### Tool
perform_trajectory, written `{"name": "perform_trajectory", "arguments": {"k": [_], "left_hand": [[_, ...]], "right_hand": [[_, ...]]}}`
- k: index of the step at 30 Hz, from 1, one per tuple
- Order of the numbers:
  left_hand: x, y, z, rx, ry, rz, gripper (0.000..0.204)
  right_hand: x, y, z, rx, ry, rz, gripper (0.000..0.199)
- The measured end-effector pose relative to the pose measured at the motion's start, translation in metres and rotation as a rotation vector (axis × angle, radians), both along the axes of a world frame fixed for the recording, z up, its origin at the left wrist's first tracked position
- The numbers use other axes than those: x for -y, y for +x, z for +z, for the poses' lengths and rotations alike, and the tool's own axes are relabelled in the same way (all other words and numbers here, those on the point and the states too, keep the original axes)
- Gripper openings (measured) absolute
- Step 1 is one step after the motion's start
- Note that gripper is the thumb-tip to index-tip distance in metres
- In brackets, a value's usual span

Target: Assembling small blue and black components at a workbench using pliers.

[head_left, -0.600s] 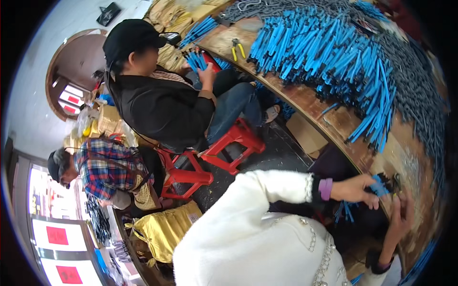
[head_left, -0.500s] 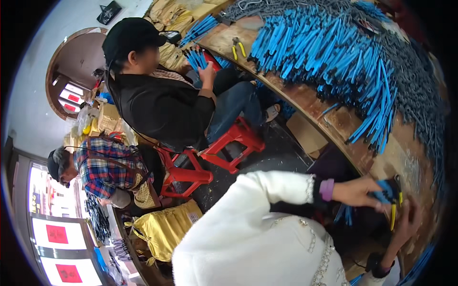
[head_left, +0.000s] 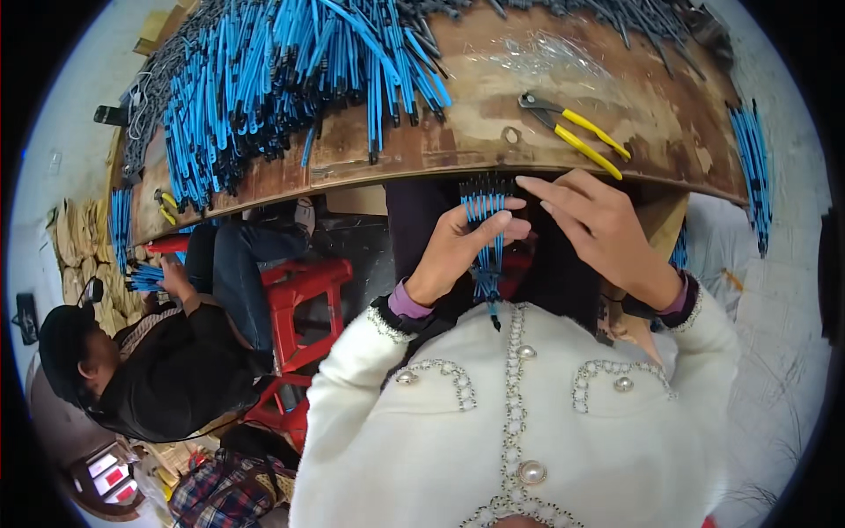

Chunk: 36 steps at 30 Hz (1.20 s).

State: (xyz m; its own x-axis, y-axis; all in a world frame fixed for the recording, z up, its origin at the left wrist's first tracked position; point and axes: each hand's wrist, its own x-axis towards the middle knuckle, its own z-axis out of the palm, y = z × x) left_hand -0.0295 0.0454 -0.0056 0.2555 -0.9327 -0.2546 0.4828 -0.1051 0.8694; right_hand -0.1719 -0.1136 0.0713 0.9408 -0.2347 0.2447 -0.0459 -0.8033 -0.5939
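Note:
My left hand (head_left: 464, 238) is closed around a bundle of slim blue strips with black ends (head_left: 480, 209), fanned side by side in front of my chest. Their black tips point up toward the table edge, and the lower ends bunch together below my fingers. Beside them on the right is my right hand (head_left: 603, 231), its fingers stretched out and the index fingertip close to the tips. Whether it touches them I cannot tell. Yellow-handled pliers (head_left: 576, 134) lie on the table beyond my right hand, jaws to the left.
A large heap of blue strips (head_left: 282, 79) covers the left of the wooden table (head_left: 493, 145). Grey pieces (head_left: 607, 13) lie along its far side. Another bundle of blue strips (head_left: 753, 172) sits at the right end. At the left, a person (head_left: 163, 370) holds blue strips near red stools (head_left: 304, 308).
My view has swung round to face the table. The pliers, earlier at my right hand, now lie apart from it. That hand has come beside the blue strips in my left hand.

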Motion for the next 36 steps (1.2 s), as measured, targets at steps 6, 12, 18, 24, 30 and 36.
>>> {"name": "perform_trajectory", "arguments": {"k": [6, 12, 18, 24, 30, 36], "left_hand": [[-0.008, -0.014, -0.009, -0.078, 0.0, -0.059, 0.031], [-0.011, -0.014, -0.003, -0.043, -0.015, -0.069, 0.03], [-0.011, -0.013, 0.001, -0.069, -0.01, -0.082, 0.029], [-0.01, -0.014, 0.0, -0.066, -0.036, -0.085, 0.03], [-0.008, -0.012, 0.004, -0.014, -0.024, -0.12, 0.03], [-0.008, -0.013, 0.003, -0.046, -0.053, -0.14, 0.031]], "right_hand": [[-0.007, -0.01, -0.018, 0.082, 0.061, -0.001, 0.036], [-0.009, -0.01, -0.013, 0.139, -0.013, 0.034, 0.04], [-0.018, -0.009, -0.014, 0.115, 0.036, 0.014, 0.039], [-0.013, -0.006, -0.014, 0.17, -0.037, 0.042, 0.035], [-0.01, -0.004, -0.003, 0.194, -0.263, 0.068, 0.029], [-0.009, -0.005, -0.02, 0.18, 0.209, -0.013, 0.027]]}}
